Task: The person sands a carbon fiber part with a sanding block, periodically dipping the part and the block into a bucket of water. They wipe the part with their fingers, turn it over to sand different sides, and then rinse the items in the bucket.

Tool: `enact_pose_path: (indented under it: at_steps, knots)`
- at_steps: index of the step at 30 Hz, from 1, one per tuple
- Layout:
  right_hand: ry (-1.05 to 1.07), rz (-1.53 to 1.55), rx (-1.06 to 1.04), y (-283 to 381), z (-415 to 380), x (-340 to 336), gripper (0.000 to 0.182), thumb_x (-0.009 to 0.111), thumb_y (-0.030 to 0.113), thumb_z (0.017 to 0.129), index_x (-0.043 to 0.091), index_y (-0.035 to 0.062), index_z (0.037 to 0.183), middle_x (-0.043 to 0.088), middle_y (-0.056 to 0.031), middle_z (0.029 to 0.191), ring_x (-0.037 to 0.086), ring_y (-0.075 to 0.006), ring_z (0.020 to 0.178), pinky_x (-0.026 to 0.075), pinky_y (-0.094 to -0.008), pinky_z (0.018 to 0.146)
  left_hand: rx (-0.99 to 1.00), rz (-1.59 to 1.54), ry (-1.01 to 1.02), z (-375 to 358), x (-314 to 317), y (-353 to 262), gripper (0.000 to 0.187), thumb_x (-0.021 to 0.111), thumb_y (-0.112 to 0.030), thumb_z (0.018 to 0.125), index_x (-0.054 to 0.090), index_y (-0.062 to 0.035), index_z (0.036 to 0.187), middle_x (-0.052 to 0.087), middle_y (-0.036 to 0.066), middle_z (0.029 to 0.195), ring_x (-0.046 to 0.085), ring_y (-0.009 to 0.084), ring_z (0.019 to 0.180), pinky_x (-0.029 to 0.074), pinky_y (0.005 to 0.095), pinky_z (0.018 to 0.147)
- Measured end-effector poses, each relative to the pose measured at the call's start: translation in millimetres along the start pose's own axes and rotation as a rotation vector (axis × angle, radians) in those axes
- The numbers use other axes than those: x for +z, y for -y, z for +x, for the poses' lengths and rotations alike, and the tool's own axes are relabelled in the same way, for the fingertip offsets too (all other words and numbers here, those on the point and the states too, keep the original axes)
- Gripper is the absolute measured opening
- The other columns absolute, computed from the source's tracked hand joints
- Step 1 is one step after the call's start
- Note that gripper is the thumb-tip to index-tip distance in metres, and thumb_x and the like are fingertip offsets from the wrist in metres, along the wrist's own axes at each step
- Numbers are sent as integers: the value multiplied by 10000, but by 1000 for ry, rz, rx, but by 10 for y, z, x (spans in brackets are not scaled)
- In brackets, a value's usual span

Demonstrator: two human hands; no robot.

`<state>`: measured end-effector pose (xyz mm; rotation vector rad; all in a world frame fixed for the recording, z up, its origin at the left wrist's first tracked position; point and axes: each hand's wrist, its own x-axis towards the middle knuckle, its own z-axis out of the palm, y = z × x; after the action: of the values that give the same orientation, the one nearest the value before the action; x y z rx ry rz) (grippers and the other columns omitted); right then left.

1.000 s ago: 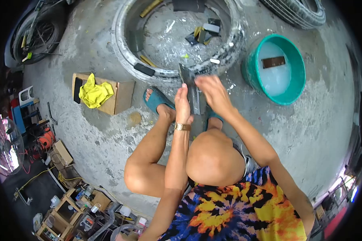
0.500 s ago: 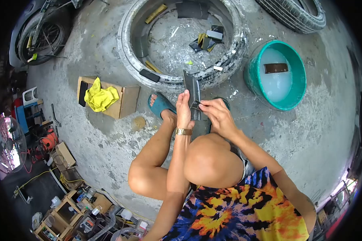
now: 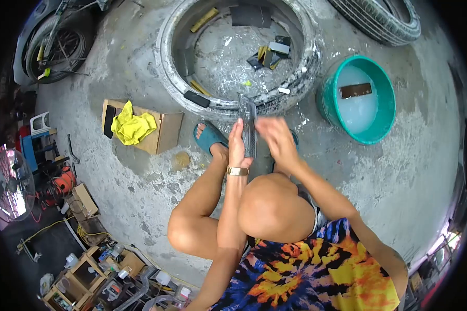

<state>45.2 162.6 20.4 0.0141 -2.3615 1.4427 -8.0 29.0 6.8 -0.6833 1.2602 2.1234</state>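
Observation:
Above my knees, my left hand [image 3: 237, 146] grips a long, narrow, dark glossy strip [image 3: 249, 124] with a woven-looking surface. The strip stands lengthwise, its far end reaching toward the tire's near rim. Just to its right is my right hand [image 3: 278, 139], with its fingertips close to the strip's edge. Motion smears those fingers, and whether something small is between them I cannot make out.
A whitened tire [image 3: 167, 78] lies flat ahead, with sanding blocks and dark sheets [image 3: 250, 16] inside. A black block [image 3: 196, 99] sits on its rim. To the right stands a green bucket [image 3: 329, 103] of cloudy water; left, a cardboard box [image 3: 169, 132] bears a yellow cloth [image 3: 133, 126].
My right hand has come off the strip's surface, where it was pinching a small dark piece, and moved slightly right and up. My left hand keeps its hold on the strip.

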Motion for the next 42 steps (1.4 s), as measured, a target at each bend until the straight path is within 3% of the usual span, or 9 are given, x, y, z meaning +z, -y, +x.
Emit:
enact_pose_path:
  at_steps: [1, 5, 9, 14, 22, 32, 36, 39, 42]
  knots:
    - [108, 59, 58, 143, -123, -91, 221, 566, 12, 843, 670, 29, 1036, 627, -142, 1096, 548, -352, 1009, 458, -391, 883, 45, -71, -134, -14, 183, -16, 238, 551, -332, 962, 594, -99, 974, 619, -3, 832, 578, 85, 682, 459, 230, 587]
    - [129, -119, 60, -279, 218, -135, 262, 538, -17, 821, 642, 16, 1058, 604, -142, 1140, 537, -346, 1007, 459, -416, 883, 107, 22, -125, 69, 217, 225, 230, 555, -324, 962, 553, -102, 902, 592, -9, 805, 546, 79, 674, 446, 243, 596]
    - [250, -213, 22, 125, -125, -318, 288, 537, -30, 795, 632, 5, 1065, 595, -144, 1125, 527, -350, 1004, 463, -410, 866, 94, 66, -134, 76, 268, 165, 253, 541, -328, 969, 525, -113, 837, 575, -19, 785, 527, 71, 654, 434, 242, 582]
    - [208, -205, 146, -21, 156, -211, 224, 577, 17, 828, 649, 6, 1040, 601, -125, 1119, 537, -338, 994, 476, -395, 852, 111, -33, -136, 79, 302, 226, 246, 547, -324, 966, 522, -122, 827, 575, -21, 775, 534, 77, 652, 437, 243, 573]
    - [115, -120, 73, -107, 15, -207, 248, 602, 29, 832, 658, 39, 1074, 619, -115, 1110, 550, -322, 994, 469, -397, 860, 112, -28, -115, 114, 255, 268, 229, 540, -312, 967, 573, -92, 911, 606, -4, 826, 549, 88, 686, 443, 247, 596]
    - [200, -47, 107, 44, -93, -321, 287, 601, 7, 818, 663, 55, 1095, 598, -131, 1147, 541, -342, 951, 464, -402, 856, 105, 16, -137, 105, 273, 221, 272, 550, -357, 958, 559, -98, 875, 599, -9, 808, 557, 89, 695, 443, 246, 615]
    - [301, -43, 38, 214, -449, -634, 280, 594, 4, 839, 665, 57, 1105, 614, -125, 1126, 558, -317, 996, 444, -393, 950, 136, 35, -152, 104, 365, 141, 269, 526, -347, 972, 574, -90, 909, 612, 4, 816, 570, 95, 687, 462, 254, 617]
    - [143, 234, 496, 137, -477, -699, 230, 593, 25, 866, 671, 27, 1083, 621, -132, 1098, 583, -273, 1036, 455, -370, 924, 88, 4, -143, 137, 317, 179, 246, 527, -319, 975, 583, -84, 926, 624, 6, 815, 578, 92, 673, 469, 253, 601]
    - [78, 352, 463, 20, -72, -457, 216, 583, 34, 883, 666, 7, 1081, 615, -152, 1077, 587, -265, 1017, 468, -347, 875, 124, -27, -115, 107, 375, 207, 248, 523, -317, 978, 576, -86, 904, 623, 4, 794, 575, 86, 656, 465, 255, 580]
